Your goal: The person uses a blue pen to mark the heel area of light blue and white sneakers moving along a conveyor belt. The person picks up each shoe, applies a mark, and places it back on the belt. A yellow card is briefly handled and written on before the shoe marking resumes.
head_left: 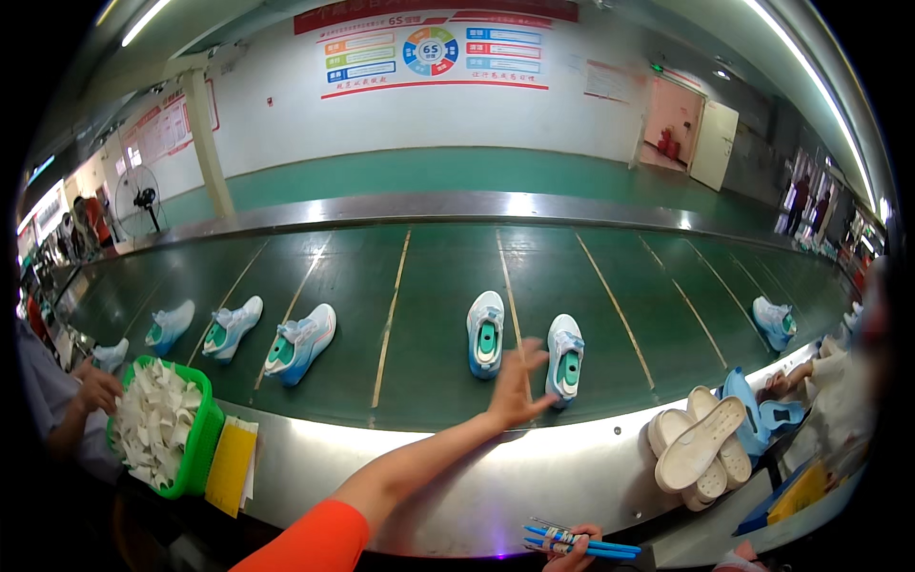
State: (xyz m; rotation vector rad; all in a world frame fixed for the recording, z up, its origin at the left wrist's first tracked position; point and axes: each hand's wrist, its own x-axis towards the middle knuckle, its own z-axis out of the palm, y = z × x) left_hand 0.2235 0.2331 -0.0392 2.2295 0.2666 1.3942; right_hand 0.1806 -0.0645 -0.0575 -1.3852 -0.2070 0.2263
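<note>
My left hand [516,389] reaches over the conveyor belt [438,315], fingers spread and nothing in them. It is between two white-and-blue sneakers with green insides: one sneaker [486,319] at its upper left, the other sneaker [566,345] to its right. Thumb and fingertips come close to the right one; I cannot tell whether they touch it. At the lower edge, my right hand [575,551] is closed around several thin blue pens [610,550], partly cut off by the picture's edge.
Sneakers [303,343] stand farther left on the belt, with another sneaker [774,322] at right. A green basket [198,429] of white scraps and a yellow pad [232,465] sit left on the metal ledge. Cream soles [701,443] are piled right. Co-workers' hands [95,389] show at both sides.
</note>
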